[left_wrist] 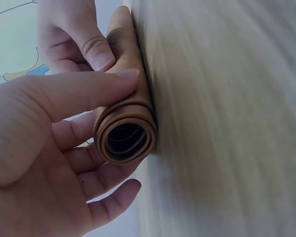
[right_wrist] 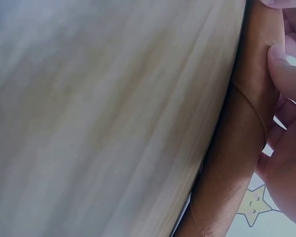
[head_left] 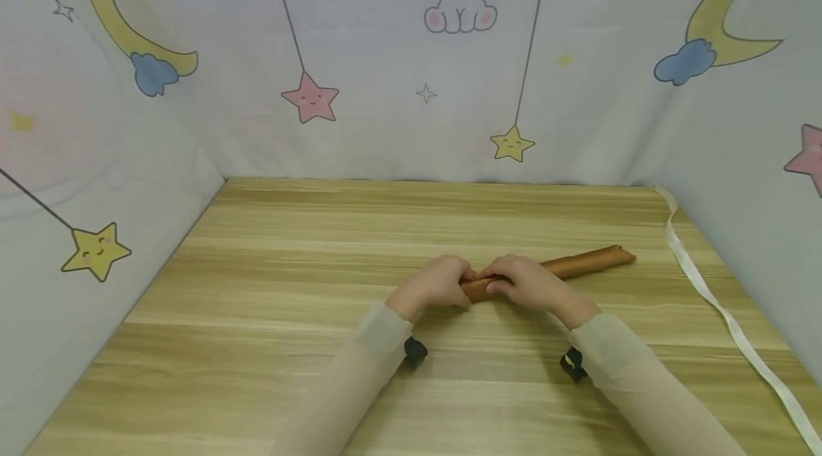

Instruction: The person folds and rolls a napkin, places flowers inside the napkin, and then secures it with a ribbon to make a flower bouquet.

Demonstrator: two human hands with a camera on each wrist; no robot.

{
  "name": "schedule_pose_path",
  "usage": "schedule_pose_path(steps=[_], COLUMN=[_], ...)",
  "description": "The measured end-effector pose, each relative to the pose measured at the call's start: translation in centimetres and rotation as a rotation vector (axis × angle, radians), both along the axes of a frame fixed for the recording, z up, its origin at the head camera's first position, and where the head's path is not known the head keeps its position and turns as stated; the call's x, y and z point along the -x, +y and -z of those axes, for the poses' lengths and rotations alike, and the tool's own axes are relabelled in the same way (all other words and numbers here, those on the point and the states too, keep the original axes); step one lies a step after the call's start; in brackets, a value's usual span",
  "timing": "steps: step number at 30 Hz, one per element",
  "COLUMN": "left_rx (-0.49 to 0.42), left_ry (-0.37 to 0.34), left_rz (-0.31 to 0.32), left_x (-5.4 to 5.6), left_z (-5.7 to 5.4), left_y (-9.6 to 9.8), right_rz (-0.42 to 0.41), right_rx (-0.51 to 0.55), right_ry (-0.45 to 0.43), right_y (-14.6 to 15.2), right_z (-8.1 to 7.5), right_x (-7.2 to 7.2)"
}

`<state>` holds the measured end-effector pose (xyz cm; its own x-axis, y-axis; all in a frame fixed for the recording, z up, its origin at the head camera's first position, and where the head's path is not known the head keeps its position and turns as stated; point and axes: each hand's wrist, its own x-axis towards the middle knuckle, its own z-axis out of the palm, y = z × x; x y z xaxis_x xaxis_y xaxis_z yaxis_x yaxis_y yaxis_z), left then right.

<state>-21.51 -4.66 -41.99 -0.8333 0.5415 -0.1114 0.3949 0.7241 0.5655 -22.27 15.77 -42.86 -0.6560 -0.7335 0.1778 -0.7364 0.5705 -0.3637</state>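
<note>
A brown cloth roll [head_left: 587, 262], smooth and slightly shiny, lies slantwise on the wooden table with its far end to the right. My left hand [head_left: 439, 281] grips its left end, thumb on one side and fingers curled round the other. Several spiral layers and a hollow middle show at the roll's open end [left_wrist: 126, 136] in the left wrist view. Close beside it, my right hand [head_left: 523, 283] holds the roll between thumb and fingers. A slanting outer edge of the cloth [right_wrist: 251, 106] wraps round the tube near the right hand.
Along the table's right side runs a long white ribbon [head_left: 726, 310], partly twisted. White cloth walls [head_left: 379, 135] with printed stars, moons and a rabbit stand round the wooden table [head_left: 257, 285]. A small black device sits at each wrist.
</note>
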Motion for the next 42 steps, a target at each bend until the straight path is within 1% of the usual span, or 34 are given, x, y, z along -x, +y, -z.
schedule_pose_path(steps=[3, 5, 7, 10, 14, 17, 21, 24, 27, 30, 33, 36, 39, 42], left_rx=[-0.020, -0.032, -0.045, -0.067, -0.108, -0.125, -0.118, -0.078, -0.002, 0.054, 0.058, 0.048, 0.043, 0.016], left_ry=[0.001, 0.008, 0.001, -0.030, -0.119, -0.173, -0.190, -0.142, -0.054, 0.024, 0.069, 0.107, 0.122, 0.068], left_rz=[-0.001, -0.012, -0.029, -0.056, -0.095, -0.128, -0.153, -0.153, -0.136, -0.117, -0.101, -0.114, -0.139, -0.170], left_x=[0.0, -0.1, -0.1, -0.3, -0.6, -0.9, -1.2, -1.2, -1.2, -1.2, -1.3, -1.2, -1.0, -0.6], left_z=[0.1, 0.0, -0.1, -0.3, -0.6, -0.7, -0.8, -0.8, -0.9, -1.0, -1.0, -0.8, -0.8, -0.7], left_y=[-0.2, -0.4, -0.6, -0.8, -1.0, -1.2, -1.3, -1.2, -1.1, -1.1, -1.1, -1.0, -1.0, -1.1], right_rz=[0.010, 0.016, 0.016, 0.018, 0.009, -0.014, -0.028, -0.007, 0.000, -0.021, -0.044, -0.041, -0.043, -0.035], right_rx=[0.005, 0.020, 0.027, 0.019, -0.014, -0.027, -0.038, -0.046, -0.054, -0.085, -0.138, -0.175, -0.175, -0.151], right_ry=[-0.009, -0.009, -0.008, -0.013, -0.023, -0.008, 0.018, 0.006, -0.035, -0.080, -0.118, -0.148, -0.143, -0.104], right_y=[-0.3, -0.6, -0.8, -1.1, -1.4, -1.6, -1.8, -2.0, -2.2, -2.8, -3.1, -3.2, -3.1, -2.8], right_z=[0.0, -0.1, -0.2, -0.3, -0.5, -0.5, -0.5, -0.5, -0.5, -0.8, -1.1, -1.5, -1.7, -1.5], right_x=[0.0, -0.1, -0.1, -0.1, -0.3, -0.3, -0.3, -0.2, 0.2, 0.7, 1.3, 1.6, 1.7, 1.6])
